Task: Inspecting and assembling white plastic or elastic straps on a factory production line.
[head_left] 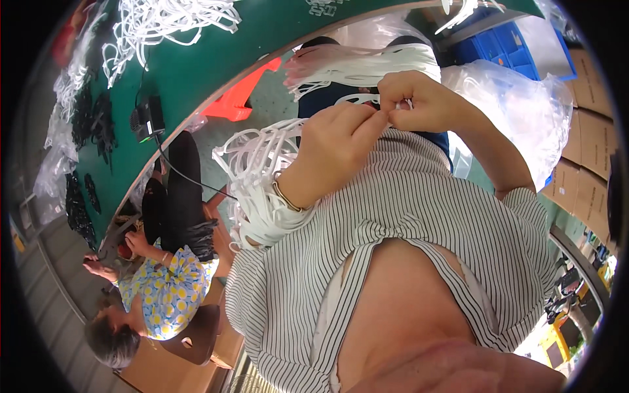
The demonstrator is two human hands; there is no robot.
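Close together in front of my striped shirt, my left hand [341,147] and my right hand [422,101] both have their fingers closed in a pinch. A white strap [357,99] shows just beyond the fingertips, and a bit of white pokes out of my right fist. The exact spot where they grip it is hidden by the fingers. Many looped white straps [259,157] hang over my left forearm, above a thin bracelet at the wrist. Past my hands, a thick bundle of white straps [367,65] lies across my lap.
A green table [196,78] curves along the left, bearing a heap of white straps [173,19], a small black device [147,118] with a cable, and black pieces. A co-worker in a patterned top [167,288] sits at left. Plastic bags [517,105], a blue crate [501,49] and cartons [590,144] stand right.
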